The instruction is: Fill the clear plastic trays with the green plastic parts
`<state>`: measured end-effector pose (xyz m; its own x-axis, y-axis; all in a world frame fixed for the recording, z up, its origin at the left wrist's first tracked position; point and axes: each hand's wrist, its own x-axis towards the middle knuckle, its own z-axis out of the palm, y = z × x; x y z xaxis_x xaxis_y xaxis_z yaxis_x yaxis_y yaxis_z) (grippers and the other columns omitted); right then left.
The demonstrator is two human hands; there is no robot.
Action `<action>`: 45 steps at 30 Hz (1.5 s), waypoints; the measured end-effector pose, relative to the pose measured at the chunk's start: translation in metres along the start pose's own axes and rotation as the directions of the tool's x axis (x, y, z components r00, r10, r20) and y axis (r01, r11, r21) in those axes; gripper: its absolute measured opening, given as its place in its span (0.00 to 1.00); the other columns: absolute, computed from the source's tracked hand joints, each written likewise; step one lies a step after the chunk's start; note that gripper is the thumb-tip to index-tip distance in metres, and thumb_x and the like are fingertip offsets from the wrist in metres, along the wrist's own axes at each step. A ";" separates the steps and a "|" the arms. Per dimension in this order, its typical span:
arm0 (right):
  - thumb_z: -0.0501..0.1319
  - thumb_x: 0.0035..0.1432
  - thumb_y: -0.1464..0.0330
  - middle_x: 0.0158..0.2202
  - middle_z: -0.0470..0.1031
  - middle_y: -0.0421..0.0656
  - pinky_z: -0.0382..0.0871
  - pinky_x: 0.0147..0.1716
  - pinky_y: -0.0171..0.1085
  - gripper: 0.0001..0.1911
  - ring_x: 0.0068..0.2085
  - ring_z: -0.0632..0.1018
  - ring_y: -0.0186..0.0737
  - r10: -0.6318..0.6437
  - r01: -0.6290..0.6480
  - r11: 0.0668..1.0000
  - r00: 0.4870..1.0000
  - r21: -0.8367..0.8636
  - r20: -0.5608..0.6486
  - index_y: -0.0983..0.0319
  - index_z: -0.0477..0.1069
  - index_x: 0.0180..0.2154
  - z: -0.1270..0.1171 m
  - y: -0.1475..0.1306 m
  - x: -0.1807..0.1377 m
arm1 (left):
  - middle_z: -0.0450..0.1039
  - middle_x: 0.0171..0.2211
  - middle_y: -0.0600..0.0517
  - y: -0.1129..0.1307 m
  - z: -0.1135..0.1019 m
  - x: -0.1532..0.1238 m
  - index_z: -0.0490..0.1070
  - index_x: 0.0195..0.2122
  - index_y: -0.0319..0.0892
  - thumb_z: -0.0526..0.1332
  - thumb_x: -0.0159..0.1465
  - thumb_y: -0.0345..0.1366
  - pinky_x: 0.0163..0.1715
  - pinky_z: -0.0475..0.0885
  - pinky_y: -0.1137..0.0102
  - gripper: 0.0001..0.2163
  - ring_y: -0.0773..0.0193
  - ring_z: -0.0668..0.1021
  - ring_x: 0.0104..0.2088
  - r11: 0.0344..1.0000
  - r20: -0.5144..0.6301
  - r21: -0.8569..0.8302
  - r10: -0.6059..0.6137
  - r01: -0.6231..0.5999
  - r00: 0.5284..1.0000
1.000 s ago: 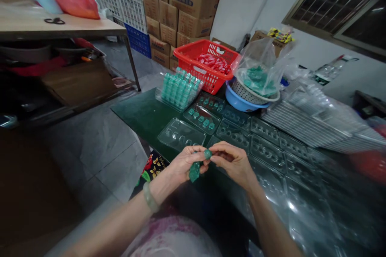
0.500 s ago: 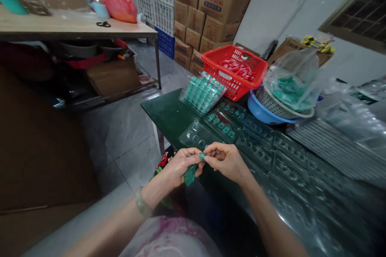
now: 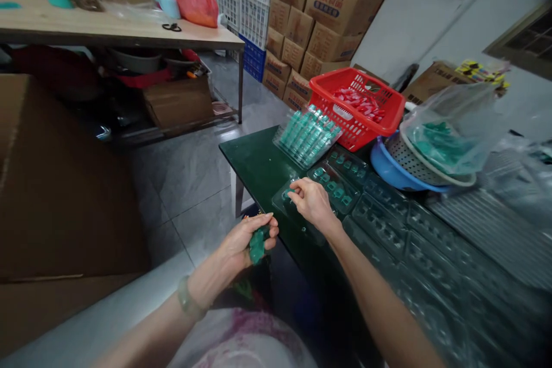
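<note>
Green packets, seemingly — left hand, trays beyond

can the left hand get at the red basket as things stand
Probably not easily: the left hand is curled around green material, and the red basket stands beyond the stack of filled clear trays, with the right hand also in between.

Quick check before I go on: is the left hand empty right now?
No, the left hand has green material held in it, showing below its curled fingers.
</note>
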<state>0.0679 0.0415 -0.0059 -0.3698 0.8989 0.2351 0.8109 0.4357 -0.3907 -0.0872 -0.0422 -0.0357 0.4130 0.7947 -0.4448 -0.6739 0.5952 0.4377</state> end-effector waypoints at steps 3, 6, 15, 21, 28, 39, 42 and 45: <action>0.56 0.51 0.67 0.30 0.71 0.41 0.60 0.29 0.31 0.06 0.30 0.70 0.33 0.006 -0.003 0.997 1.000 -0.079 0.031 0.60 0.69 0.33 0.003 -0.002 0.001 | 0.65 0.22 0.51 -0.001 -0.001 0.002 0.66 0.26 0.35 0.56 0.56 0.33 0.16 0.61 0.77 0.06 0.73 0.67 0.18 1.000 0.009 0.001 -0.009 0.009 1.000; 0.56 0.52 0.66 0.30 0.71 0.41 0.59 0.29 0.31 0.07 0.31 0.71 0.34 0.010 -0.002 0.991 0.998 -0.134 0.060 0.60 0.69 0.33 0.004 -0.003 0.003 | 0.64 0.20 0.52 -0.002 0.000 0.005 0.67 0.26 0.35 0.56 0.56 0.35 0.16 0.61 0.77 0.08 0.73 0.67 0.17 1.000 0.032 0.018 -0.024 0.024 0.999; 0.55 0.54 0.64 0.30 0.70 0.44 0.58 0.29 0.33 0.08 0.33 0.71 0.37 -0.010 0.033 0.956 0.997 -0.291 0.079 0.61 0.68 0.29 0.011 -0.012 0.003 | 0.65 0.21 0.51 -0.002 0.004 0.006 0.68 0.26 0.35 0.55 0.56 0.37 0.17 0.62 0.77 0.09 0.72 0.67 0.18 0.996 0.047 -0.042 -0.076 0.078 0.996; 0.52 0.55 0.62 0.31 0.71 0.45 0.60 0.32 0.34 0.12 0.35 0.71 0.39 -0.009 0.039 0.961 0.994 -0.273 0.112 0.61 0.70 0.32 0.004 -0.011 0.003 | 0.66 0.22 0.50 0.001 0.010 0.010 0.68 0.28 0.35 0.55 0.55 0.39 0.12 0.58 0.76 0.10 0.69 0.69 0.17 0.992 0.028 -0.055 -0.108 0.109 0.994; 0.52 0.55 0.63 0.32 0.69 0.42 0.62 0.31 0.32 0.18 0.30 0.71 0.34 -0.004 0.007 0.996 0.999 0.090 -0.040 0.59 0.63 0.48 -0.039 -0.019 -0.032 | 0.68 0.22 0.48 0.003 0.035 0.016 0.68 0.28 0.35 0.55 0.55 0.39 0.14 0.63 0.74 0.11 0.66 0.71 0.19 0.989 0.024 -0.123 -0.085 0.087 0.996; 0.53 0.53 0.70 0.28 0.69 0.39 0.63 0.23 0.29 0.08 0.23 0.71 0.29 0.032 -0.108 0.884 0.985 0.455 0.172 0.61 0.71 0.33 -0.060 -0.008 -0.068 | 0.64 0.14 0.53 -0.026 0.073 0.036 0.64 0.22 0.38 0.55 0.54 0.41 0.08 0.57 0.76 0.11 0.67 0.69 0.13 0.976 -0.100 -0.064 -0.215 0.209 0.971; 0.52 0.54 0.69 0.30 0.69 0.40 0.64 0.21 0.29 0.09 0.22 0.72 0.28 0.083 -0.187 0.801 0.975 0.568 0.204 0.62 0.69 0.34 -0.058 -0.001 -0.071 | 0.64 0.14 0.52 -0.028 0.072 0.037 0.64 0.22 0.38 0.54 0.55 0.41 0.08 0.56 0.77 0.11 0.66 0.69 0.13 0.974 -0.056 -0.035 -0.224 0.223 0.973; 0.56 0.51 0.70 0.29 0.69 0.39 0.64 0.21 0.29 0.09 0.21 0.72 0.28 0.068 -0.159 0.822 0.981 0.546 0.183 0.62 0.69 0.35 -0.056 0.001 -0.073 | 0.64 0.13 0.53 -0.031 0.072 0.039 0.64 0.23 0.38 0.54 0.55 0.41 0.08 0.56 0.77 0.11 0.67 0.68 0.13 0.979 -0.049 -0.007 -0.206 0.206 0.977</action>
<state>0.1212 -0.0259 0.0268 -0.3909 0.9195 0.0412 0.4777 0.2409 -0.8449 -0.0064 -0.0210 -0.0101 0.5127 0.6483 -0.5629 -0.5789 0.7452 0.3309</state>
